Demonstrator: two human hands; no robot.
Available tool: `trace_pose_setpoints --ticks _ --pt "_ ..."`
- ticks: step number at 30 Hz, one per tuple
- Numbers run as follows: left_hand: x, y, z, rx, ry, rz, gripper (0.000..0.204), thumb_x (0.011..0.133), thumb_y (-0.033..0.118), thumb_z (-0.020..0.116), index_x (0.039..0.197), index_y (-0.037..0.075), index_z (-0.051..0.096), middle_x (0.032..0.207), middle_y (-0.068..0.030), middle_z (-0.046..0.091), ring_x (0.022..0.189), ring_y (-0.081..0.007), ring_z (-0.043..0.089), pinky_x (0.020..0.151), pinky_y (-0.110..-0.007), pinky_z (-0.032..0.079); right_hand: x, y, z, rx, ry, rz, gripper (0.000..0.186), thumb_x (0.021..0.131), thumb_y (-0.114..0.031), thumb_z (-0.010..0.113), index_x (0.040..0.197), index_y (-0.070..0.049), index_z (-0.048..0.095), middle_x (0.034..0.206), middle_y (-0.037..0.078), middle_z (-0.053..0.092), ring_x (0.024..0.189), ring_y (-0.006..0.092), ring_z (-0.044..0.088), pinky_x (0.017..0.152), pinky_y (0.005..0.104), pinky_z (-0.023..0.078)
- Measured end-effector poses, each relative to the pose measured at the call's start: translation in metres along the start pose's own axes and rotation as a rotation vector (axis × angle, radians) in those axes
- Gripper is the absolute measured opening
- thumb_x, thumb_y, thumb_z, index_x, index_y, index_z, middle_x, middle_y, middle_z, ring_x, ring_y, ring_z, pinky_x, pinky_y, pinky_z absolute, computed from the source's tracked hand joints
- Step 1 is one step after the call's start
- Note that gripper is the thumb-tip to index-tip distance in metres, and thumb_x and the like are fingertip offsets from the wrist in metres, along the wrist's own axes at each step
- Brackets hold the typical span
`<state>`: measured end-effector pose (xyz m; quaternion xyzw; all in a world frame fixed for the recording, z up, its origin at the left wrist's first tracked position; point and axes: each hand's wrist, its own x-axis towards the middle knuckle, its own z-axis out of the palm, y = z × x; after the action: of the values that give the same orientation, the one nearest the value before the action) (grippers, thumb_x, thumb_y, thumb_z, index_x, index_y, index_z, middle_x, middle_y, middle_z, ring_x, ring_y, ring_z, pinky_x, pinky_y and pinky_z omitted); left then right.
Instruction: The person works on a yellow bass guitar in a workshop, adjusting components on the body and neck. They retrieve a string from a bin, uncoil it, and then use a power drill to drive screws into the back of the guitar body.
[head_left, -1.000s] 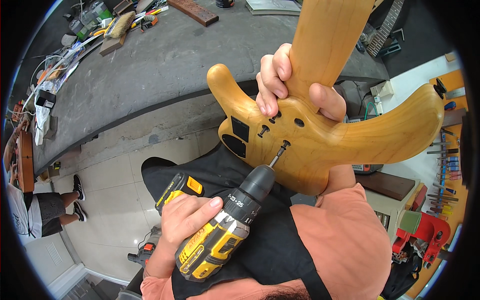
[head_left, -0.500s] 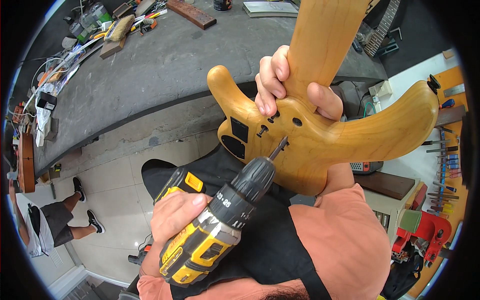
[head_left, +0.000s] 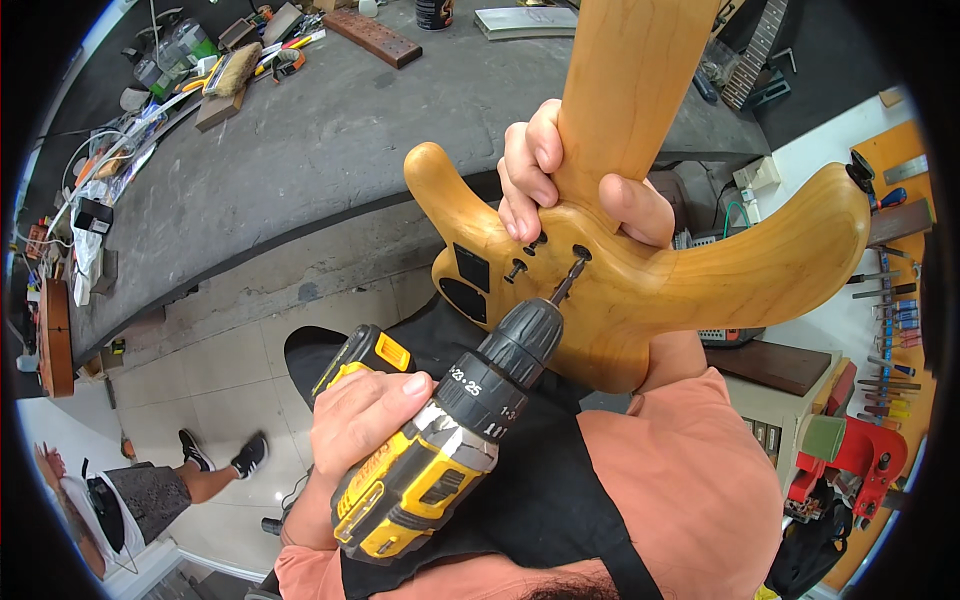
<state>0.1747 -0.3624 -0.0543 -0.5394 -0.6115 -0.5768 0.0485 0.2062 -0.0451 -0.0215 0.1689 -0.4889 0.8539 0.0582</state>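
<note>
My left hand is closed around a yellow and black cordless drill, with a battery at its grip's end. The long screwdriver bit points away from me, its tip at the upper right neck-joint hole of a guitar. The honey-coloured wooden guitar faces me back side up. My right hand grips its neck at the heel, fingers on the left and thumb on the right. Two dark screws stick out left of the bit. Two black cover plates sit on the body.
A dark grey workbench curves beyond the guitar, carrying a drilled wooden block, a brush and clutter. At right are a tool board and a red clamp-like tool. Another person is at lower left.
The drill has moved up and right; its bit tip has gone from the lower right hole area to the upper right one. The guitar shifted slightly left. The other person moved right.
</note>
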Motion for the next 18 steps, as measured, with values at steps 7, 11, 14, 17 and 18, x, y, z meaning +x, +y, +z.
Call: trace_pose_setpoints --ticks 7,11,14,17,18 --pt "-0.003 0.001 0.001 0.003 0.036 -0.014 0.060 0.088 0.018 0.091 0.141 0.001 0.070 0.099 -0.0165 0.081 0.078 -0.0280 0.079 0.068 -0.036 0.058 0.004 0.003 0.006 -0.043 0.018 -0.028 0.051 0.100 -0.050 0.077 0.115 -0.008 0.053 0.095 0.004 0.051 0.086 0.0172 0.064 0.083 0.0326 0.055" --pt "0.002 0.002 -0.005 0.054 -0.028 0.004 0.059 0.087 0.017 0.091 0.141 0.004 0.071 0.101 -0.0164 0.082 0.078 -0.0274 0.079 0.068 -0.036 0.057 0.003 0.001 0.005 -0.030 0.009 0.012 0.053 0.096 -0.051 0.082 0.118 -0.009 0.056 0.099 0.005 0.053 0.092 0.0186 0.067 0.087 0.0337 0.052" --pt "0.010 0.005 -0.011 0.087 -0.051 0.016 0.057 0.086 0.016 0.091 0.140 0.008 0.072 0.101 -0.0145 0.082 0.071 -0.0236 0.074 0.064 -0.035 0.052 0.002 0.001 0.006 -0.018 0.015 0.032 0.054 0.094 -0.051 0.084 0.118 -0.010 0.059 0.100 0.005 0.054 0.095 0.0192 0.068 0.089 0.0342 0.050" --pt "0.014 0.007 -0.017 0.147 -0.082 0.027 0.056 0.086 0.015 0.090 0.139 0.011 0.073 0.102 -0.0118 0.082 0.068 -0.0203 0.070 0.062 -0.034 0.049 0.003 0.001 0.007 -0.016 0.009 0.033 0.055 0.093 -0.051 0.085 0.118 -0.011 0.059 0.100 0.004 0.054 0.095 0.0190 0.068 0.090 0.0342 0.049" --pt "0.015 0.008 -0.018 0.173 -0.092 0.030 0.056 0.085 0.014 0.089 0.139 0.012 0.073 0.103 -0.0109 0.082 0.067 -0.0191 0.068 0.062 -0.034 0.048 0.003 0.001 0.007 -0.015 0.005 0.035 0.055 0.093 -0.052 0.085 0.118 -0.011 0.059 0.100 0.004 0.054 0.095 0.0189 0.068 0.090 0.0342 0.049"
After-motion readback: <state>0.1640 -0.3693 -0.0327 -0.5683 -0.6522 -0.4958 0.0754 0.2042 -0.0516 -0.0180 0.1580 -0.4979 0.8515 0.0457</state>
